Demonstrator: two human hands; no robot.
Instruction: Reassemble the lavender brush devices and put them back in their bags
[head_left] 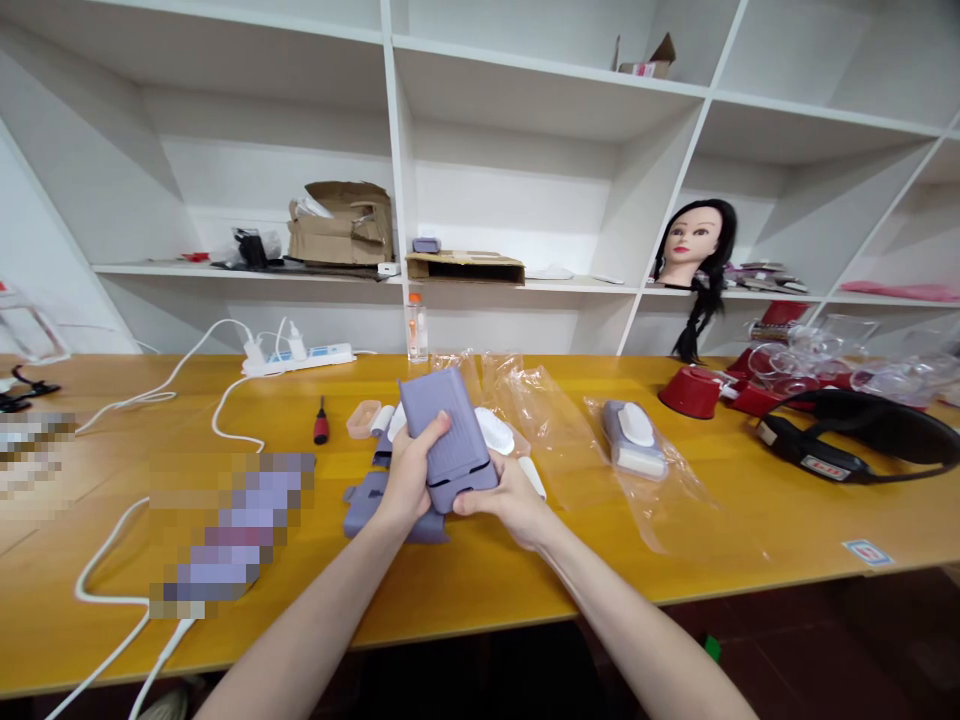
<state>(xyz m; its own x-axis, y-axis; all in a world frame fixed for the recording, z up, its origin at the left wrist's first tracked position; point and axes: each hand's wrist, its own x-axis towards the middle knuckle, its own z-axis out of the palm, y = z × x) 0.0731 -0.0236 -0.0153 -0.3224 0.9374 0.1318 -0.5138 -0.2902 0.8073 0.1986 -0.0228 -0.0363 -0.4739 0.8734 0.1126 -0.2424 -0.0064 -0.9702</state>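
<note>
Left hand (409, 472), right hand (501, 500), gripping ribbed lavender plastic casing (444, 425)

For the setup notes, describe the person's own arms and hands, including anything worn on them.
The left forearm and the right forearm are bare, with no sleeve in view down to the picture's bottom edge. The left hand and the right hand wear no gloves, and no watch, bracelet or cable shows on either wrist.
</note>
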